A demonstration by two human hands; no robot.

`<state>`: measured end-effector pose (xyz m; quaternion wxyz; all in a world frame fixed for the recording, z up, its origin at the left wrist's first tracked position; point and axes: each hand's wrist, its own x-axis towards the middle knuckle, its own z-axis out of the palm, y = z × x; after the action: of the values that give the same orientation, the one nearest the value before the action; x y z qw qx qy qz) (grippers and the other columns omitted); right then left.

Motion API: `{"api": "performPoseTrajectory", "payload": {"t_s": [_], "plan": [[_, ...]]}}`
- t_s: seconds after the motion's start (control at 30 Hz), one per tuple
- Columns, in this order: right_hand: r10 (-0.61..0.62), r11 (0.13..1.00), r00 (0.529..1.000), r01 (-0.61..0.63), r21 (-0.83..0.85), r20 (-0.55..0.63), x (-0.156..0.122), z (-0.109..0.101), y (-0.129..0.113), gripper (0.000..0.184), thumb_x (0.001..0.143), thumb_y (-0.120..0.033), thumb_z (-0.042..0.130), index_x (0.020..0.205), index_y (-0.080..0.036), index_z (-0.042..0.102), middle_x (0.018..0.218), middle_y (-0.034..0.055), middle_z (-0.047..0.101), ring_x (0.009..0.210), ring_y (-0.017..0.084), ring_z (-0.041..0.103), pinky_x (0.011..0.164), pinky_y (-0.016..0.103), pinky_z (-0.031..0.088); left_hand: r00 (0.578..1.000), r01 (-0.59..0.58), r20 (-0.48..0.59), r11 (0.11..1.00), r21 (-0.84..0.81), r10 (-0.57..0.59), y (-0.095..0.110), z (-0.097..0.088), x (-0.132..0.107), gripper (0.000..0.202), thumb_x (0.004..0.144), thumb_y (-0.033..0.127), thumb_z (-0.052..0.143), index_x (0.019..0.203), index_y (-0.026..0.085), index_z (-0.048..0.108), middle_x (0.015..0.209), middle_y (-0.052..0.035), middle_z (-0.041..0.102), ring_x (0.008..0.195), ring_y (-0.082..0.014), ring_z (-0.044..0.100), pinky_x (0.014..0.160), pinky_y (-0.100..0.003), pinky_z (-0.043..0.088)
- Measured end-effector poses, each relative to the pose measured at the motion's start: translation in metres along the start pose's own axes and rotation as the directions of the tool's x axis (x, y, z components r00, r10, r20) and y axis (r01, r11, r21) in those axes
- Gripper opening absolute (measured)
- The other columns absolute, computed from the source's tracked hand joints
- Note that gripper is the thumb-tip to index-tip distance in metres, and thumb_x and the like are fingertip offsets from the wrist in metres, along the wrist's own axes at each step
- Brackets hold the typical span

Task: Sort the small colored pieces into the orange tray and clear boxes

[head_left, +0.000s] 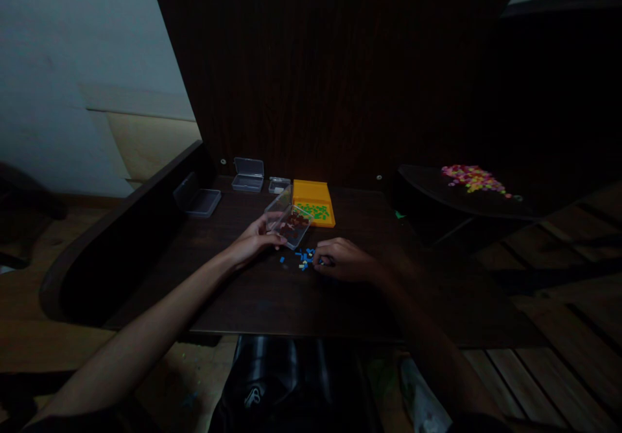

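Note:
My left hand (253, 242) holds a small clear plastic box (289, 220) with dark red beads in it, lid up, on the dark wooden table (253, 290). My right hand (343, 259) rests on the table with its fingers curled down, pinching at a small scatter of blue and pale beads (304, 259) just left of it. What the fingers hold is too small to make out. An orange box (315, 201) with green beads sits just behind the clear box.
Clear lidded boxes stand at the back: one (247, 174), a smaller one (278, 185), and an open one (200, 201) at the left. A pile of mixed coloured beads (472, 178) lies on a dark side surface at the right. Slatted wood lies on the right.

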<state>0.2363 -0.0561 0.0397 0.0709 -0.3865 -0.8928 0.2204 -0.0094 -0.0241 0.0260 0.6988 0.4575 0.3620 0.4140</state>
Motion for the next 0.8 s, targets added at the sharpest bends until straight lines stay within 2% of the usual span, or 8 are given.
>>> {"api": "performPoseTrajectory", "payload": {"t_s": [0.2, 0.53, 0.7, 0.8], "plan": [[-0.064, 0.994, 0.997, 0.06, 0.095, 0.032, 0.002, 0.0029, -0.0013, 0.018, 0.085, -0.034, 0.069, 0.085, -0.016, 0.071, 0.081, 0.0014, 0.064, 0.072, 0.011, 0.056, 0.065, 0.022, 0.036, 0.999, -0.017, 0.029, 1.0, 0.001, 0.017, 0.0008, -0.0002, -0.0007, 0.062, 0.059, 0.005, 0.078, 0.116, 0.018, 0.056, 0.104, -0.005, 0.067, 0.075, -0.0135, 0.064, 0.059, -0.023, 0.047], [-0.095, 0.994, 0.99, 0.089, 0.057, 0.103, 0.0016, 0.0017, -0.0007, 0.011, 0.085, -0.021, 0.065, 0.087, -0.016, 0.075, 0.082, 0.0027, 0.071, 0.073, 0.013, 0.061, 0.069, 0.023, 0.041, 1.0, -0.01, -0.008, 1.0, 0.028, 0.01, 0.0012, 0.0003, 0.0, 0.065, 0.055, 0.008, 0.079, 0.115, 0.019, 0.057, 0.103, -0.0037, 0.065, 0.076, -0.0129, 0.062, 0.06, -0.023, 0.046], [-0.114, 0.991, 0.983, 0.104, 0.079, 0.145, 0.0008, 0.0002, -0.0028, 0.013, 0.085, -0.022, 0.064, 0.09, -0.018, 0.076, 0.081, 0.0019, 0.072, 0.072, 0.013, 0.062, 0.072, 0.024, 0.042, 1.0, -0.003, -0.013, 1.0, 0.024, 0.003, 0.0013, 0.0008, -0.0005, 0.066, 0.056, 0.009, 0.079, 0.117, 0.019, 0.057, 0.104, -0.0039, 0.065, 0.079, -0.0133, 0.062, 0.061, -0.024, 0.046], [-0.096, 0.99, 0.99, 0.085, 0.111, 0.098, -0.0001, -0.0017, -0.0019, 0.015, 0.084, -0.021, 0.064, 0.09, -0.016, 0.076, 0.079, 0.002, 0.071, 0.068, 0.012, 0.06, 0.066, 0.022, 0.04, 1.0, -0.001, -0.019, 1.0, 0.011, 0.002, 0.0013, 0.0004, -0.0005, 0.067, 0.056, 0.007, 0.079, 0.118, 0.019, 0.056, 0.103, -0.004, 0.065, 0.076, -0.0128, 0.062, 0.06, -0.023, 0.046]]}}
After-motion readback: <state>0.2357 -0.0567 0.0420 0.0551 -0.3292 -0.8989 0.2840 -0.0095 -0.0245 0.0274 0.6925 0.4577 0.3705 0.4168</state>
